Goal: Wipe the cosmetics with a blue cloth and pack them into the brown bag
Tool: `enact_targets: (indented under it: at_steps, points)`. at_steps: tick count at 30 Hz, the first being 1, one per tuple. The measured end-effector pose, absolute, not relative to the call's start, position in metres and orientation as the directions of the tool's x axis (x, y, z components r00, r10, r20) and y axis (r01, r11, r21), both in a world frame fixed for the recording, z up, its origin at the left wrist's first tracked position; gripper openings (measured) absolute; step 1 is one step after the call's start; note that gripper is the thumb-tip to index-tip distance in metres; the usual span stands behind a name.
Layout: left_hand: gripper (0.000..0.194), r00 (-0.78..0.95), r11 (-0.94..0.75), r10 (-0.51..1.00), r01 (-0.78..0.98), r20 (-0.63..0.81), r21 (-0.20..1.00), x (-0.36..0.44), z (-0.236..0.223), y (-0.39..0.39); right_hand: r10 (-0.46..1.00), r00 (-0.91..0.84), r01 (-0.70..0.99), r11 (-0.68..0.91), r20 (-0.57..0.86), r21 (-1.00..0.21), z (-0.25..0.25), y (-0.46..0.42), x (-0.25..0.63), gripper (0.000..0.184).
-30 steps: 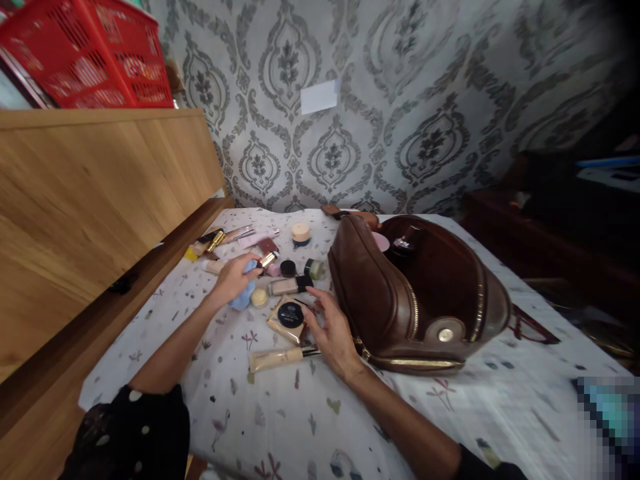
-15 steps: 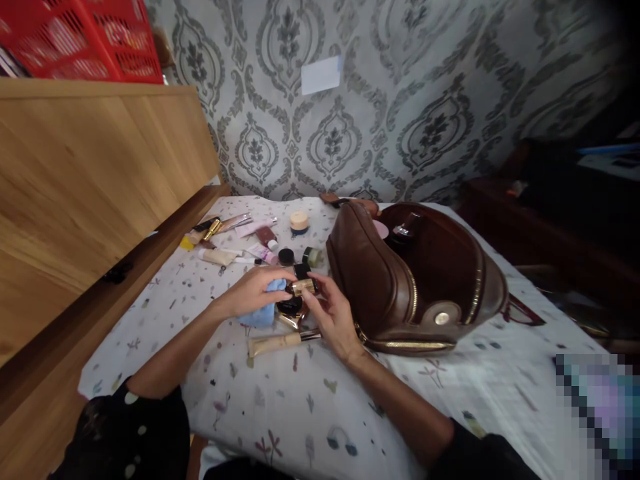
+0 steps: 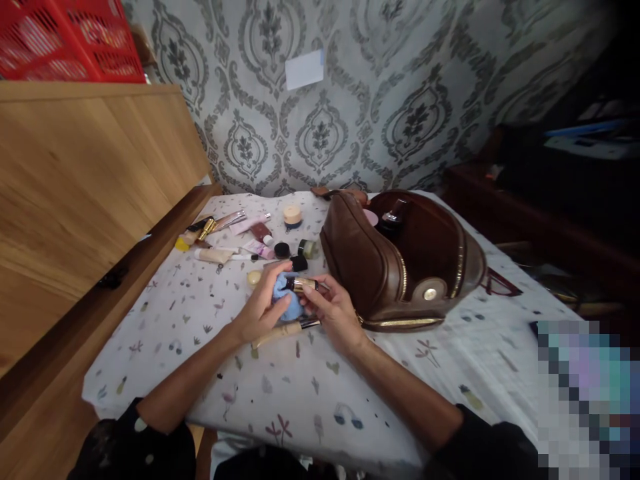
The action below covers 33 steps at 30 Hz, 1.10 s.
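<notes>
My left hand (image 3: 264, 305) is closed on a crumpled blue cloth (image 3: 288, 303), which is pressed against the end of a small cosmetic bottle (image 3: 301, 285) with a gold band. Fingers of my right hand (image 3: 336, 308) grip the other end of that bottle. Just below both hands lies a cream tube (image 3: 280, 333) with a shiny cap, partly covered by them. Behind the hands sit a black compact-like item (image 3: 299, 263), a small green-tinted jar (image 3: 308, 249) and a round black lid or pot (image 3: 282, 251). A brown leather bag (image 3: 360, 267) stands unzipped right of my right hand.
Several tubes and sticks, among them a pink tube (image 3: 259, 249), lie at the back left. Beyond them stands a beige jar (image 3: 293, 216). A dark bottle (image 3: 394, 217) is inside the bag. A wooden cabinet (image 3: 100, 167) borders the left, with a red basket (image 3: 70, 43) on top.
My left hand has brought the blue cloth up around the bottle's end; before, the cloth hung lower beneath that hand. A round cream item now shows beside the left hand. The view has shifted slightly.
</notes>
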<state>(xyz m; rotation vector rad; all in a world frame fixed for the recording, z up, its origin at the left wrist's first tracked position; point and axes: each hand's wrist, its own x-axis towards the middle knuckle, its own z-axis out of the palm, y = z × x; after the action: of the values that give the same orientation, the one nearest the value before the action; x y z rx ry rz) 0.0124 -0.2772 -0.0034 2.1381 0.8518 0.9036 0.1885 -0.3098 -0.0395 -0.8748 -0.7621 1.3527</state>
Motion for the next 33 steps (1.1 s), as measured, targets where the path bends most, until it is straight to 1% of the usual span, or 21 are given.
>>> enact_targets:
  at_steps: [2, 5, 10, 13, 17, 20, 23, 26, 29, 33]
  points:
    - [0.049, 0.57, -0.579, 0.747, 0.305, 0.342, 0.756, 0.011, -0.009, -0.277, 0.998, 0.032, -0.497, -0.037, -0.061, -0.867, -0.038, -0.31, 0.191, 0.047]
    - [0.045, 0.556, -0.568, 0.763, 0.332, 0.33, 0.753, 0.007, -0.013, -0.272, 0.997, -0.019, -0.48, -0.075, -0.075, -0.874, -0.035, -0.309, 0.195, 0.047]
    - [0.028, 0.512, -0.56, 0.803, 0.471, 0.306, 0.681, 0.001, -0.011, -0.272, 0.998, -0.046, -0.427, -0.05, -0.034, -0.903, -0.035, -0.308, 0.197, 0.047]
    - [0.027, 0.457, -0.52, 0.841, 0.534, 0.29, 0.667, 0.0, -0.01, -0.274, 0.998, -0.05, -0.388, 0.01, 0.032, -0.922, -0.033, -0.309, 0.196, 0.046]
    - [0.033, 0.415, -0.515, 0.848, 0.5, 0.329, 0.696, -0.001, -0.012, -0.271, 0.989, -0.052, -0.32, 0.115, 0.138, -0.94, -0.03, -0.311, 0.197, 0.043]
    - [0.035, 0.423, -0.527, 0.839, 0.471, 0.343, 0.707, -0.002, -0.013, -0.271, 0.983, -0.077, -0.269, 0.141, 0.167, -0.953, -0.029, -0.312, 0.198, 0.04]
    - [0.031, 0.442, -0.549, 0.823, 0.455, 0.358, 0.701, -0.002, -0.012, -0.272, 0.979, -0.087, -0.242, 0.158, 0.184, -0.957, -0.03, -0.311, 0.198, 0.037]
    - [0.025, 0.466, -0.588, 0.796, 0.446, 0.386, 0.675, -0.002, -0.01, -0.275, 0.984, -0.075, -0.244, 0.136, 0.159, -0.96, -0.03, -0.311, 0.198, 0.038]
    - [0.023, 0.521, -0.645, 0.749, 0.432, 0.409, 0.631, -0.002, -0.009, -0.278, 0.991, -0.089, -0.24, 0.078, 0.102, -0.968, -0.028, -0.312, 0.198, 0.044]
    - [0.023, 0.583, -0.708, 0.689, 0.413, 0.431, 0.573, -0.003, -0.01, -0.279, 0.99, -0.126, -0.163, 0.047, 0.068, -0.985, -0.025, -0.314, 0.2, 0.054]
